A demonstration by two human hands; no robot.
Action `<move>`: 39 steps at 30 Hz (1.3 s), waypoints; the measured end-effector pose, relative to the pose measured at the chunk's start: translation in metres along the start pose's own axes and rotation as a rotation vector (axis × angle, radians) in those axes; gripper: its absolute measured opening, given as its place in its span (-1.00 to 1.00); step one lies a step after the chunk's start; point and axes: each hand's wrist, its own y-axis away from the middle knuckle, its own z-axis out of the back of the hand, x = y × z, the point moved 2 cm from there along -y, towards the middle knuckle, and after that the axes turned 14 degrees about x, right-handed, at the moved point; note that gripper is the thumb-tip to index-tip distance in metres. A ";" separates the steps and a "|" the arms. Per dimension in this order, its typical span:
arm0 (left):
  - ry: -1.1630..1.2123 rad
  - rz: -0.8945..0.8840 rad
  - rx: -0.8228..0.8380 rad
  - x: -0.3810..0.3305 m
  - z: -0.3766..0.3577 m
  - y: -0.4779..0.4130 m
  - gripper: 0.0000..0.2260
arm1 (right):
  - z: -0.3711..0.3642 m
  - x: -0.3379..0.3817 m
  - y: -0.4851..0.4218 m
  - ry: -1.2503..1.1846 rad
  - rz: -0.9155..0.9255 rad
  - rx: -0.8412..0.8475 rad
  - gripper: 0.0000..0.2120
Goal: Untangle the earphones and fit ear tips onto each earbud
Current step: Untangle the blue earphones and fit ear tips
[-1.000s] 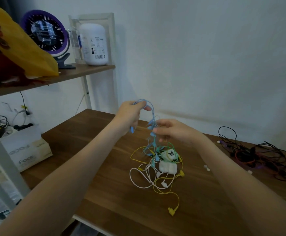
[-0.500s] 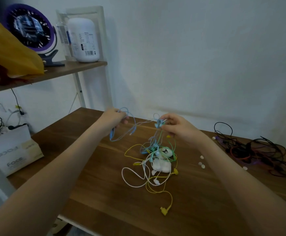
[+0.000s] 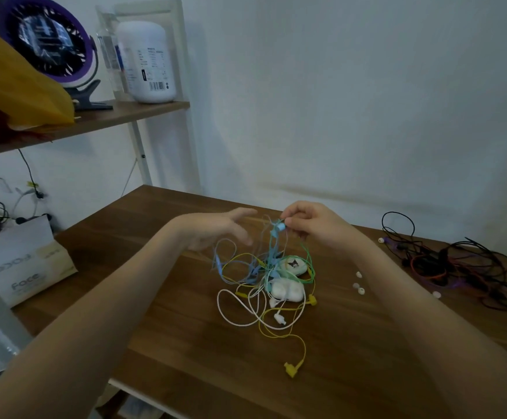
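Note:
A tangle of blue, green, yellow and white earphones (image 3: 264, 282) lies in the middle of the wooden table (image 3: 185, 343), wound around two small white cases. My right hand (image 3: 312, 225) pinches a blue earbud (image 3: 280, 227) above the pile, its cord hanging down into the tangle. My left hand (image 3: 216, 229) hovers just left of it with fingers spread and relaxed, holding nothing; a blue cord loop (image 3: 219, 261) droops below it. Several loose white ear tips (image 3: 358, 287) lie on the table to the right of the pile.
A heap of black, red and purple cables (image 3: 457, 267) covers the table's right end. A tissue box (image 3: 22, 261) sits at the left beside a white shelf frame (image 3: 139, 146). The shelf holds a white bottle (image 3: 146, 62), a purple fan and a yellow bag.
My left hand has let go of the blue cord and opened; the cord has dropped toward the pile. My right hand keeps its pinch on the blue earbud.

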 end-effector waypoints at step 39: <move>-0.106 -0.335 -0.598 -0.010 -0.004 -0.013 -0.83 | -0.012 -0.004 -0.010 -0.379 0.072 -0.092 -0.82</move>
